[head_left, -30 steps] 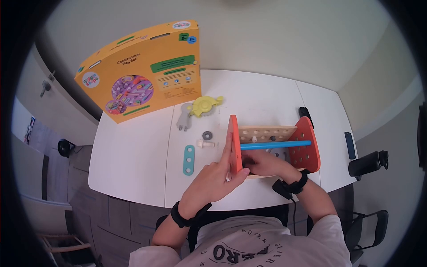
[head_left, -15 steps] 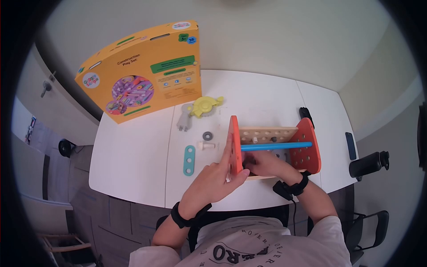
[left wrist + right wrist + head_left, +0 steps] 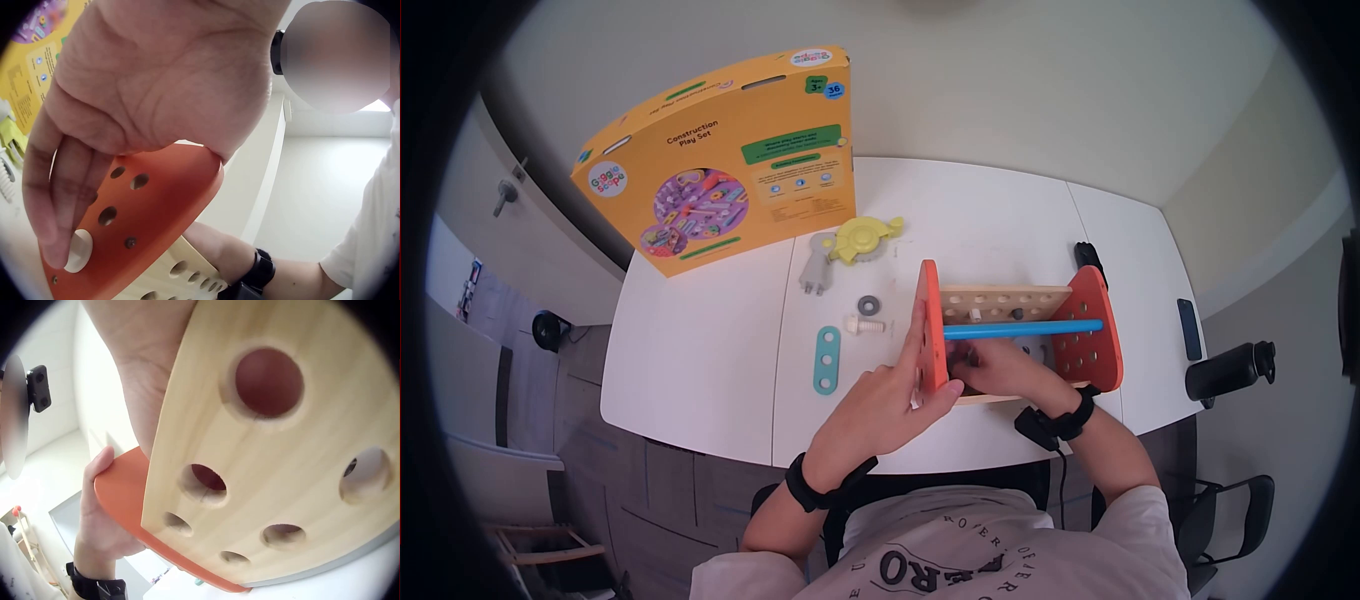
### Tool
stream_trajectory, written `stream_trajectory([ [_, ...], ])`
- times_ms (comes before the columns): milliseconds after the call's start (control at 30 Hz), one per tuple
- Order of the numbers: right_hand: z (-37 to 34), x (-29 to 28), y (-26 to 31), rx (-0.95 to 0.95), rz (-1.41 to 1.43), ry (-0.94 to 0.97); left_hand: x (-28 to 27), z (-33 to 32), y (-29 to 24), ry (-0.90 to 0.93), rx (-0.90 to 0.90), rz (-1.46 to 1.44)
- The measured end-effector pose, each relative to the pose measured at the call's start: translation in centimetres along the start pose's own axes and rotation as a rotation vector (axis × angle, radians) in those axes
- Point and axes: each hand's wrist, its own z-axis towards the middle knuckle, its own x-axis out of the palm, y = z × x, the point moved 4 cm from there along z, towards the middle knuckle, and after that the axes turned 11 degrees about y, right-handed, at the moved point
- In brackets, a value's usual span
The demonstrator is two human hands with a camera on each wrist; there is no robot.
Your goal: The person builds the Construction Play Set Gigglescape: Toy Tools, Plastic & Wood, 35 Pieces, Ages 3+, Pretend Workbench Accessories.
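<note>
wooden toy frame [image 3: 1055, 296] stands on the counter [image 3: 690, 350], in front of the person and toward the right. two orange end panels, a blue rod [image 3: 1025, 329] spanning between them.

left hand [image 3: 885, 405]: fingers stretched along the outer face of the left orange panel [image 3: 931, 310], tips touching a white round piece [image 3: 79, 251] set against it; thumb rests at the panel's near edge.

right hand [image 3: 1005, 368]: inside the frame, below the rod, close to that panel's inner face (fingertips in shadow; cannot tell whether they grasp anything). from the right wrist, a pale holed board [image 3: 325, 456] covers the fingers.

left of the frame: white bolt [image 3: 865, 325] lying on its side, grey ring [image 3: 868, 306] just beyond it, teal three-hole strip [image 3: 827, 360] nearby. farther back, a yellow-and-grey toy saw [image 3: 865, 240] near the upright yellow box [image 3: 800, 120]. black bottle [image 3: 1230, 370] at far right.
</note>
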Motion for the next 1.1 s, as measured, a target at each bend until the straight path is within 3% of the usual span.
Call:
stream_trajectory([
  [133,0.2,0.3,-0.5,-0.041,0.072,0.116,0.0,0.0,0.0,0.007,0.003,-0.008],
  [333,-0.3,-0.4,1.4,0.113,-0.065,-0.014,0.1,0.0,0.1,0.006,-0.009,-0.013],
  [433,0.0,0.1,-0.1,-0.007,-0.046,0.082,0.1,0.1,0.2,0.008,-0.011,0.002],
  [533,0.2,0.3,0.0,-0.103,0.050,0.013,0.0,0.0,-0.1,0.020,-0.029,-0.003],
  [633,-0.2,-0.5,0.8,0.101,-0.104,-0.059,0.1,-0.1,0.0,0.017,-0.021,-0.031],
  [733,-0.1,0.1,0.4,-0.037,-0.009,0.039,0.0,0.0,0.0,0.029,-0.032,-0.014],
  [833,0.2,0.5,-0.2,-0.036,0.093,0.116,0.0,0.0,-0.1,0.030,-0.034,-0.009],
  [933,-0.1,0.1,0.4,-0.026,0.013,0.017,0.1,0.0,0.1,0.012,-0.020,0.004],
  [1033,0.0,0.3,-0.1,-0.056,0.007,0.087,0.1,0.1,0.1,0.020,-0.022,0.009],
  [1100,-0.2,0.0,0.0,0.018,-0.005,0.014,0.0,0.0,0.0,0.024,-0.030,0.007],
])
